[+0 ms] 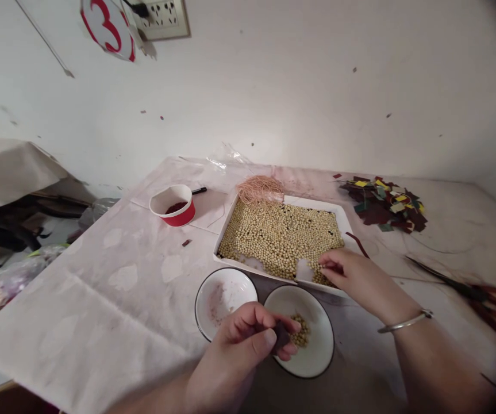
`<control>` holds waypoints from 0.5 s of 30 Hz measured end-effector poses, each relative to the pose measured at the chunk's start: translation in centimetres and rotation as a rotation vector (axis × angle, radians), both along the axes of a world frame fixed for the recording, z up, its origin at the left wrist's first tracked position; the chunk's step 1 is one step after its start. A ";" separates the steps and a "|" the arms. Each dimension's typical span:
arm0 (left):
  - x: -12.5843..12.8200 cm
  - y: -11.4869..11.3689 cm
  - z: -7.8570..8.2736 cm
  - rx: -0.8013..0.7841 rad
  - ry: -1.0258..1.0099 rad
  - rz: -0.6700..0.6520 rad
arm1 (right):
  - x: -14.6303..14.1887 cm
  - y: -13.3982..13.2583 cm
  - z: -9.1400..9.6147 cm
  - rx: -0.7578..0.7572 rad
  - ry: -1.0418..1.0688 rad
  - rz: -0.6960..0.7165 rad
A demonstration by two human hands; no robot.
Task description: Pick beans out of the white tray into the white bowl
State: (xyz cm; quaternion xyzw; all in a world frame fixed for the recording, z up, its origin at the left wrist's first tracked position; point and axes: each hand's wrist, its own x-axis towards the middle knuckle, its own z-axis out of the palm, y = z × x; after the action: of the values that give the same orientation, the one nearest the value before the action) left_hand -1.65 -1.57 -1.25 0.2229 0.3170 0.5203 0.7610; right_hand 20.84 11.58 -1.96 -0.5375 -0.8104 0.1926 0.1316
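Observation:
My left hand [241,345] is closed on a small dark maroon piece of cloth or paper [281,339], pinched between thumb and fingers. It hovers over two white dark-rimmed bowls; the right bowl [322,348] contains some yellowish-green beads [303,332], and the left bowl [234,290] has reddish stains and crumbs. At the front right corner of a white tray [342,218], my right hand [355,276] has its fingertips pinched together. What they grip, if anything, is too small to make out. Pale yellow round beads or beans [273,236] fill most of the tray.
Thin pinkish strands [260,188] lie across the tray's back left corner. To the left stand a red-and-white paper cup [182,215] and a black pen [199,190]. A pile of coloured scraps [385,204] and scissors [467,293] lie right. Clear plastic [226,158] rests near the wall.

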 end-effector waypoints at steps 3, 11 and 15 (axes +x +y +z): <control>0.0 0.0 -0.1 0.012 -0.009 -0.015 | -0.5 0.1 -0.7 -0.007 0.027 0.027; 0.0 -0.1 -0.1 0.045 0.039 -0.020 | -1.2 0.4 -1.9 -0.040 0.047 0.085; -0.1 -0.1 -0.4 0.034 0.078 -0.036 | -1.2 0.6 -2.4 -0.033 0.045 0.067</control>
State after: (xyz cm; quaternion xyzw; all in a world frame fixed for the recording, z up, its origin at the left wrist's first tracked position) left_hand -1.78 -1.64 -1.69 0.2617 0.3336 0.5025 0.7535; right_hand 19.69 12.17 -4.38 -0.5077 -0.8214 0.2223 0.1345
